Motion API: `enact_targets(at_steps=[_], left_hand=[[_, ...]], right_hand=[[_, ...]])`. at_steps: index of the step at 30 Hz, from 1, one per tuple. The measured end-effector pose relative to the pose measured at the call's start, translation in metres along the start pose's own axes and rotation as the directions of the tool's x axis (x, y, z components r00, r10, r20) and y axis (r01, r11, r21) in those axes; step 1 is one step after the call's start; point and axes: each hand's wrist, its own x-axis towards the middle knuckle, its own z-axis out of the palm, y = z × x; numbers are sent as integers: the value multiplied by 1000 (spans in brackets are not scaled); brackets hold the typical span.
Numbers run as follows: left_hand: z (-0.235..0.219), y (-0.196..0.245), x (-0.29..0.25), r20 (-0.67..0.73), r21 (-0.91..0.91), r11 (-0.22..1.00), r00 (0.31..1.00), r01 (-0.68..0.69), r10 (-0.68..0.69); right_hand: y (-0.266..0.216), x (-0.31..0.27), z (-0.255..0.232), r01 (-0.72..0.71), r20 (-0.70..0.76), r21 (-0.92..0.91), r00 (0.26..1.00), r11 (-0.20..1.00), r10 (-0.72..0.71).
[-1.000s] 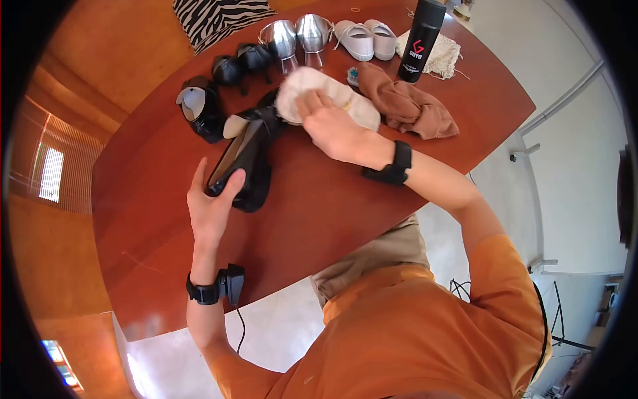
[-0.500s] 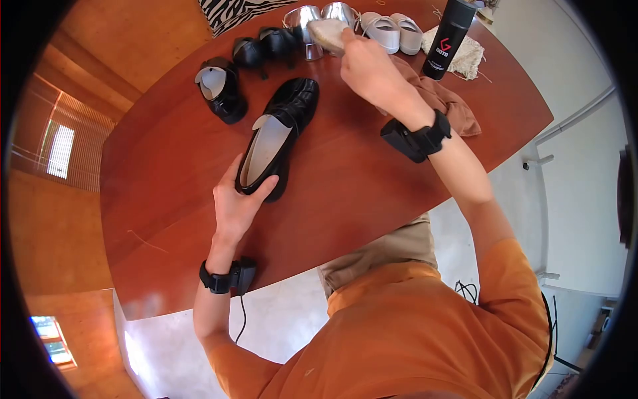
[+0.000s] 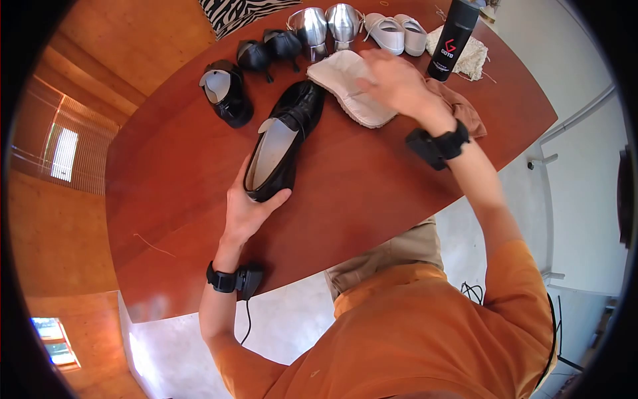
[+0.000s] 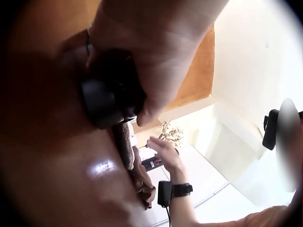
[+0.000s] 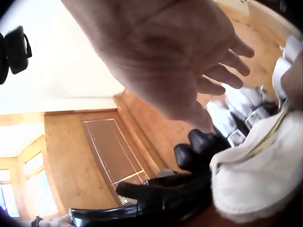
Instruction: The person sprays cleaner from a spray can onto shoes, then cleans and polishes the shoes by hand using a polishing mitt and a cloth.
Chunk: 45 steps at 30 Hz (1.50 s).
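Observation:
In the head view a black loafer (image 3: 299, 113) rests on the table with its toe pointing away from me. My left hand (image 3: 246, 211) grips its heel, thumb on one side and fingers on the other. Beside the toe lies a cream fleecy-edged pad (image 3: 345, 86), flat on the table. Over the pad's right end is my right hand (image 3: 399, 83), blurred, its fingers extended and holding nothing. The right wrist view shows that hand's palm (image 5: 165, 61) apart from the pad, which has a slit along its top.
A second loafer (image 3: 227, 96), black heels (image 3: 269, 52), silver heels (image 3: 309, 30) and white shoes (image 3: 392, 34) line the far side. A black spray can (image 3: 453, 41) stands at the right by a cream cloth (image 3: 473, 58). A brown cloth (image 3: 465, 110) lies nearer.
The right hand moved the pad off the loafer's toe, lifted it toward the silver heels, then let go of it on the table. The left hand stays at the loafer's heel.

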Motion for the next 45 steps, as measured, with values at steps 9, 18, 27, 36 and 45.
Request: enact_targets(at_steps=[9,18,27,36,45], left_hand=[[-27,6,12,-164,-657,746,946,106,-280],[-35,19,-3,-86,-543,813,949,211,-304],[-35,17,-3,-41,-593,755,926,279,-375],[-40,16,-7,21,-356,899,964,255,-265],[-37,23,-10,115,65,998,993,-4,-4]], right_hand=[[60,-60,-22,-282,204,-241,921,929,333],[-1,-25,-37,-82,-195,282,971,956,140],[-106,-13,39,283,-260,220,939,934,-224],[-77,-17,28,180,-71,584,983,792,-171],[-53,18,52,53,158,374,980,926,-120]])
